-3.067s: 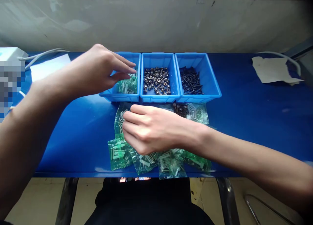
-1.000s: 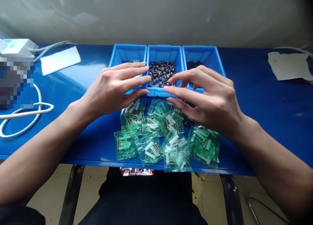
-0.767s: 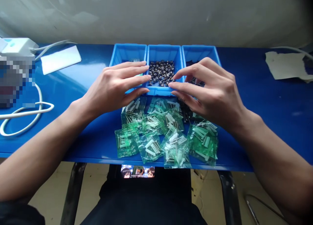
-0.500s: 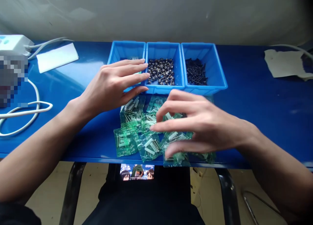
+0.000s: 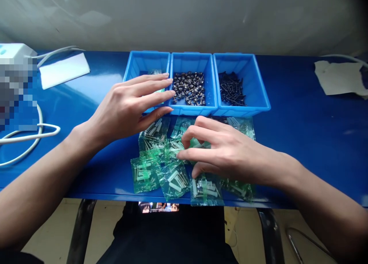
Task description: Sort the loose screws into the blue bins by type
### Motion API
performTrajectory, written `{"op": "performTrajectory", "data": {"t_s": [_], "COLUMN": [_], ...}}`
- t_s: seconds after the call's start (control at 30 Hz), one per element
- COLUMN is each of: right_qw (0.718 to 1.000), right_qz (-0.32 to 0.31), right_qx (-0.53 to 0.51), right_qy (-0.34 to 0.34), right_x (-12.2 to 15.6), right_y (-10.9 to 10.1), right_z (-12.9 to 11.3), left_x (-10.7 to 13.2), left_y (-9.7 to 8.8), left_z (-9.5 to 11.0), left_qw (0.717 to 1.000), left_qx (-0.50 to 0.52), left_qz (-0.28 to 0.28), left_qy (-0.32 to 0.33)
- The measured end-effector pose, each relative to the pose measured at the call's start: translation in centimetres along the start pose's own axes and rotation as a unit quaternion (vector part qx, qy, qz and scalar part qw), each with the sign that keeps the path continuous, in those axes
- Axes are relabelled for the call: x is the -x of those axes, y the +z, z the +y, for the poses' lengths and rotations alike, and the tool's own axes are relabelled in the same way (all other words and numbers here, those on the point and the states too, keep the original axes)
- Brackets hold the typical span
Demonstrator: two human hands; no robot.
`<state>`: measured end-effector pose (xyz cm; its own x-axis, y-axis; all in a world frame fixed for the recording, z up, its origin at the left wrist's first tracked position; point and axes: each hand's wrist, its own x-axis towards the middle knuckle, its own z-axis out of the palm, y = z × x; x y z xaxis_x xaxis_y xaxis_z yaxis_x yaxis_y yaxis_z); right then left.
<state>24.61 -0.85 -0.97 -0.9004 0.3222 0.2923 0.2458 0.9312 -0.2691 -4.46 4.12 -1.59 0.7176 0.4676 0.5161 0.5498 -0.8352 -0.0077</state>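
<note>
My left hand (image 5: 129, 103) is stretched over the front of the left blue bin (image 5: 139, 66), its fingers straight and slightly apart, nothing held. Fingertips reach the wall shared with the middle bin, which holds shiny bolts (image 5: 189, 89). Black screws (image 5: 232, 89) lie in the right bin. Over a spread of clear green packets (image 5: 175, 181), my right hand (image 5: 230, 153) has bent, parted fingers. Its fingertips are at the packets, with nothing visibly gripped. Inside the packets are white wall plugs and metal screws. Part of the spread is hidden beneath the right hand.
A white folded paper (image 5: 64, 70), a white power strip (image 5: 15, 52) and a looped white cable (image 5: 47, 130) are at the left. A creased pale paper (image 5: 339, 78) lies far right. Below the table edge, a lit phone screen (image 5: 159, 207) shows at my lap.
My right hand has come down slightly onto the packets and its thumb has drawn in. My left hand stays over the left bin. The view has tilted a little.
</note>
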Motion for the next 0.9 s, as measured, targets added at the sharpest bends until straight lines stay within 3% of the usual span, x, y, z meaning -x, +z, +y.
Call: {"op": "performTrajectory", "data": {"t_s": [0.37, 0.5, 0.6, 0.77, 0.9], "right_qw": [0.991, 0.98, 0.956, 0.886, 0.852], "right_qz": [0.132, 0.186, 0.261, 0.383, 0.348], "right_qx": [0.029, 0.052, 0.075, -0.059, -0.279], "right_qy": [0.016, 0.051, 0.11, 0.255, 0.273], "right_x": [0.0, -0.1, -0.2, -1.0, -1.4], "right_y": [0.6, 0.0, -0.3, -0.2, -0.1], "right_z": [1.5, 1.4, 0.9, -0.6, -1.7], "left_x": [-0.8, -0.9, -1.0, -1.3, -0.9], "left_y": [-0.4, -0.5, -0.5, -0.9, -1.0], "left_z": [1.3, 2.0, 2.6, 3.8, 4.4], "left_qw": [0.998, 0.997, 0.993, 0.994, 0.991], "left_qx": [-0.018, -0.011, -0.019, -0.043, -0.01], "left_qz": [0.054, 0.07, 0.106, 0.093, 0.13], "left_qy": [0.002, 0.004, 0.04, 0.039, 0.015]}}
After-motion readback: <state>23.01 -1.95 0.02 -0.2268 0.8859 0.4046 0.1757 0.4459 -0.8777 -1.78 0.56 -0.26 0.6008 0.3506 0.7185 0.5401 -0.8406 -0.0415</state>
